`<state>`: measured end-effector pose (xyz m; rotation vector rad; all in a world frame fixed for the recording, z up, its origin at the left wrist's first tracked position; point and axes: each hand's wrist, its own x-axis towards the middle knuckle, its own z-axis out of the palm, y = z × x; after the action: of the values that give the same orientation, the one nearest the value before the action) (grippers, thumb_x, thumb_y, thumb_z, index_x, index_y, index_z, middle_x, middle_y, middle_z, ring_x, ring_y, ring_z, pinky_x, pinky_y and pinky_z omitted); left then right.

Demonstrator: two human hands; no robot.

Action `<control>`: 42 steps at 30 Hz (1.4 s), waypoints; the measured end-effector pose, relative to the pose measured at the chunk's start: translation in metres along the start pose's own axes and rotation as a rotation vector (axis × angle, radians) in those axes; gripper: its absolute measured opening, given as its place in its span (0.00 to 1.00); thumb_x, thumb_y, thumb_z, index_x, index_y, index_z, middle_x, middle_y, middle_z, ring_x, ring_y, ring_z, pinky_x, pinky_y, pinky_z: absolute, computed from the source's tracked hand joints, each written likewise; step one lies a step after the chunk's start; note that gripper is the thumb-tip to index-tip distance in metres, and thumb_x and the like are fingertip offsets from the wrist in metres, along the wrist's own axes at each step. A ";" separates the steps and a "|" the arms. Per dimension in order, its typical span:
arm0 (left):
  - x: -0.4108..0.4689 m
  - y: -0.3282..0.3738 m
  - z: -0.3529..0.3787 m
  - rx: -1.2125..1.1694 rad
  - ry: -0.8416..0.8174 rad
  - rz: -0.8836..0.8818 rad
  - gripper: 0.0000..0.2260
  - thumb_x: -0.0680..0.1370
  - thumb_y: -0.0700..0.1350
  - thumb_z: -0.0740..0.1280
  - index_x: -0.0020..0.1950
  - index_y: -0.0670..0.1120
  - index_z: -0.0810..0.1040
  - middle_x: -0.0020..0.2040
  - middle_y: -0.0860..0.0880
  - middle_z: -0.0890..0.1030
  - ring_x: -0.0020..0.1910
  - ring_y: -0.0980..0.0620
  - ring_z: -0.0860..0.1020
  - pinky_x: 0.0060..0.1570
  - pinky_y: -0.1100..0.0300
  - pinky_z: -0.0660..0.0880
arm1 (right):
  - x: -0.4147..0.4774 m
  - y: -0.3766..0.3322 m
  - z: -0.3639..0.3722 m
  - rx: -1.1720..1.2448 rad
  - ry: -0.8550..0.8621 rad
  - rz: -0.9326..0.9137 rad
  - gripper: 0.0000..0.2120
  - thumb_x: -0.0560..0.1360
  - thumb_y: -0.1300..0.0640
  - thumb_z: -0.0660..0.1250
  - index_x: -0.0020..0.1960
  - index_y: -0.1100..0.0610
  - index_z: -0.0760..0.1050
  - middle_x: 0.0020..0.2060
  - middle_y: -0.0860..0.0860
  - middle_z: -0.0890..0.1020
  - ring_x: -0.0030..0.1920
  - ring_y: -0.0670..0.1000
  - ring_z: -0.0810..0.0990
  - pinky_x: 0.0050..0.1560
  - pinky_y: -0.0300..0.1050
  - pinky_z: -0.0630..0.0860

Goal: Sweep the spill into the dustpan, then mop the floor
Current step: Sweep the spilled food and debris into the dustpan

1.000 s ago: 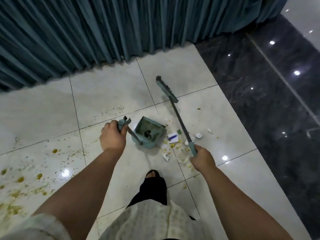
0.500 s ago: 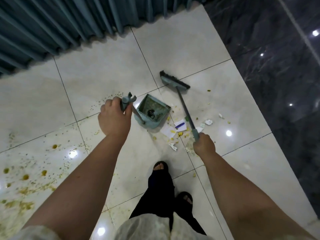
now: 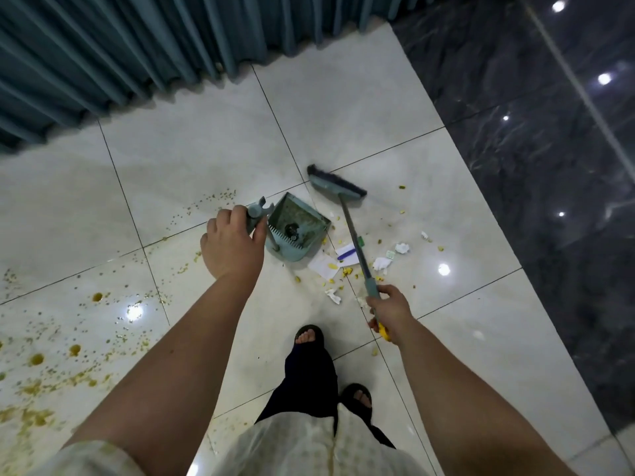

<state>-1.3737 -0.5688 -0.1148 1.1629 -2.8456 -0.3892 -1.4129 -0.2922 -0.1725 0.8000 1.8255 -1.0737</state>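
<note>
You're wrapping your left hand point(image 3: 232, 243) round the handle top of the dustpan point(image 3: 298, 225), the pan sitting on the pale tiles point(image 3: 192, 159). Your right hand point(image 3: 390, 312) is clasping the grip of the broom point(image 3: 351, 231), its head reaching just past the pan, the spill point(image 3: 343, 267) of paper scraps and yellow bits lying around the shaft.

Broom point(image 3: 352, 231) bristles blurred, dark lump point(image 3: 292, 230) in dustpan point(image 3: 309, 214) perhaps debris, curtain point(image 3: 137, 46) cut off at top edge

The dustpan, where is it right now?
Head view, centre: the dustpan sits on the pale floor, just beside the left hand holding its handle, left of the broom.
</note>
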 end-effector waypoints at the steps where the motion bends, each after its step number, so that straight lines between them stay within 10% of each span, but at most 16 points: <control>1: -0.001 0.000 -0.001 -0.009 -0.010 -0.010 0.17 0.77 0.57 0.63 0.53 0.44 0.75 0.50 0.44 0.78 0.50 0.41 0.75 0.45 0.49 0.71 | -0.007 0.003 -0.005 -0.043 0.038 -0.033 0.15 0.77 0.63 0.65 0.63 0.55 0.71 0.40 0.60 0.76 0.25 0.54 0.72 0.21 0.37 0.69; 10: 0.018 0.009 -0.002 -0.041 0.001 0.001 0.16 0.77 0.57 0.64 0.54 0.45 0.78 0.51 0.46 0.79 0.52 0.43 0.75 0.48 0.50 0.71 | 0.020 -0.068 -0.002 -0.057 0.125 -0.249 0.13 0.77 0.62 0.66 0.60 0.54 0.72 0.44 0.60 0.79 0.24 0.53 0.72 0.22 0.40 0.70; 15: 0.043 0.008 0.003 0.000 0.072 0.044 0.15 0.77 0.56 0.66 0.53 0.45 0.80 0.49 0.46 0.79 0.50 0.43 0.75 0.46 0.51 0.69 | 0.096 -0.104 0.023 -0.181 0.104 -0.238 0.15 0.74 0.56 0.68 0.58 0.60 0.75 0.48 0.62 0.81 0.42 0.62 0.81 0.44 0.57 0.81; 21: 0.044 0.002 0.000 -0.004 0.039 0.039 0.16 0.77 0.56 0.65 0.55 0.45 0.79 0.50 0.45 0.79 0.50 0.42 0.75 0.46 0.50 0.70 | 0.031 -0.039 0.009 -0.126 0.022 -0.073 0.11 0.79 0.51 0.65 0.58 0.56 0.73 0.37 0.61 0.76 0.28 0.54 0.71 0.20 0.36 0.69; 31: 0.024 0.015 -0.015 -0.133 -0.088 0.018 0.15 0.76 0.57 0.66 0.53 0.48 0.80 0.51 0.49 0.80 0.52 0.45 0.75 0.49 0.52 0.73 | -0.038 -0.029 -0.056 0.106 0.107 -0.090 0.11 0.75 0.55 0.70 0.55 0.58 0.75 0.32 0.60 0.76 0.27 0.53 0.69 0.25 0.40 0.66; 42: 0.039 0.031 -0.003 -0.116 0.026 0.037 0.15 0.75 0.59 0.67 0.50 0.49 0.81 0.48 0.51 0.81 0.49 0.45 0.76 0.46 0.54 0.71 | 0.081 -0.094 -0.072 0.232 0.245 -0.120 0.12 0.77 0.51 0.68 0.54 0.58 0.73 0.34 0.61 0.76 0.26 0.54 0.71 0.23 0.39 0.70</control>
<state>-1.4227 -0.5756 -0.1066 1.0854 -2.7760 -0.5246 -1.5514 -0.2595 -0.1918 1.0059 1.9964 -1.3314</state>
